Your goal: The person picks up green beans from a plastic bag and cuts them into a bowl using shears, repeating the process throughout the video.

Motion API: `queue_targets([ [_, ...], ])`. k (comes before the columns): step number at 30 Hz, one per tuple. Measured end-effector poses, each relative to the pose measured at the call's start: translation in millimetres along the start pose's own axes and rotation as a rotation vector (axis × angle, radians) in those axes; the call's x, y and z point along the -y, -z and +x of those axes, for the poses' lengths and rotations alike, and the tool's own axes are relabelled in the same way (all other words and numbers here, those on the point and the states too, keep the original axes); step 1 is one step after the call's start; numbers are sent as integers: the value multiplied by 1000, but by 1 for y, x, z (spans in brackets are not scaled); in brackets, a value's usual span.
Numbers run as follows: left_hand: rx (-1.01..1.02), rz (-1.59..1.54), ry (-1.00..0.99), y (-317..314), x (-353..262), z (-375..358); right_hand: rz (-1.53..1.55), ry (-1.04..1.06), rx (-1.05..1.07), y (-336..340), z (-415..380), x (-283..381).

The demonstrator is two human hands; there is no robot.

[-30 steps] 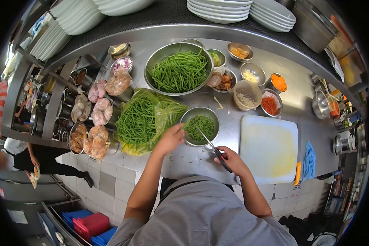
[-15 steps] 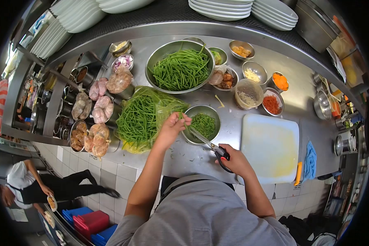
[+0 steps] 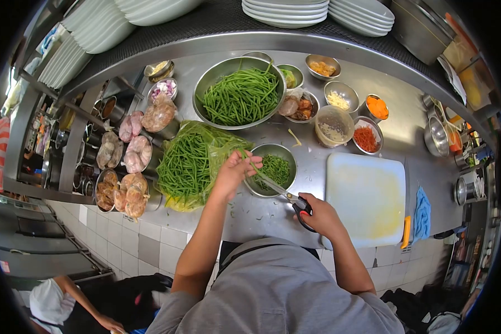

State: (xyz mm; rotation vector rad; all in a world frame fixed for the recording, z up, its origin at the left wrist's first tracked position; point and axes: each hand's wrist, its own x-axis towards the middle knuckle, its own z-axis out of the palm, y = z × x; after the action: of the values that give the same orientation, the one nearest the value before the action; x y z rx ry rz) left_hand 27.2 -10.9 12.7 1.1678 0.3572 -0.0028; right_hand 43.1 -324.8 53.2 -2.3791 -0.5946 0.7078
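Observation:
Green beans are pinched between the fingers of my left hand (image 3: 235, 173), at the left rim of a small metal bowl (image 3: 294, 177). My right hand (image 3: 322, 217) grips black-handled scissors (image 3: 301, 209), whose blades point up-left over that bowl, close to the held beans. Short cut bean pieces (image 3: 276, 169) lie inside. To the left of my left hand, a yellowish plastic bag (image 3: 220, 146) lies open with whole green beans (image 3: 183, 161). Behind it stands a large metal bowl (image 3: 228, 124) heaped with long green beans.
A white cutting board (image 3: 364, 195) lies on the right, with an orange handle (image 3: 406, 231) and a blue cloth (image 3: 422, 214) beside it. Bowls of shredded carrot (image 3: 366, 138) and other ingredients stand behind. Bagged meat (image 3: 134, 195) sits left. A co-worker (image 3: 55, 303) is at lower left.
My left hand's fingers have opened slightly, and more of the held beans shows toward the scissor blades. The co-worker has come lower in the view. The camera has shifted a little.

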Motion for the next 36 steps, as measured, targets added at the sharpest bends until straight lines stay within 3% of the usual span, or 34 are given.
queue_targets([
  [12,-52,-158,81,1,19,21,84,-71,11,-9,5,-24],
  [23,34,107,109,-20,31,15,-31,-6,-16,8,1,6],
  [36,84,123,90,-21,42,18,-45,-18,-23,-1,4,-4],
])
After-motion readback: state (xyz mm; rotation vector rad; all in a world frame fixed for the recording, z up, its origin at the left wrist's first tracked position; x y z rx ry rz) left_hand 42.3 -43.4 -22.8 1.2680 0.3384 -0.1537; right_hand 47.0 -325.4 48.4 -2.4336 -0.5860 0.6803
